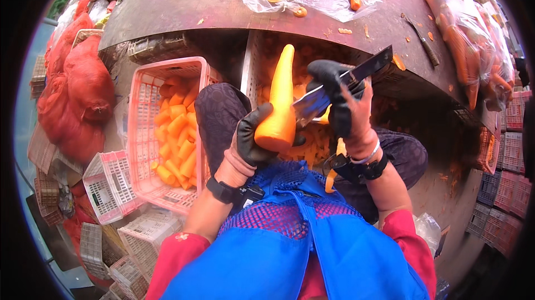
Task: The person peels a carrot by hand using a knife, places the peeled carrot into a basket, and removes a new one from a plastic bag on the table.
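Note:
My left hand [255,133], in a dark glove, grips a large peeled orange carrot [282,96] near its thick end, the narrow tip pointing up and away. In my right hand [341,102], gloved with some fingers bare, is a bladed knife-like tool [370,65]. Its dark flat end sticks out to the upper right, and shiny metal shows close to the carrot's right side. The grip partly hides the tool, so I cannot tell whether the metal touches the carrot. Orange peelings [315,147] lie below, between my knees.
A pink crate [136,133] of cut carrot pieces [177,127] stands left of my knee. Ahead is a worktop [189,5] with bagged carrots [465,38] and a loose knife [423,44]. Red sacks [86,85] and stacked crates [114,186] are at left, more crates [510,161] at right.

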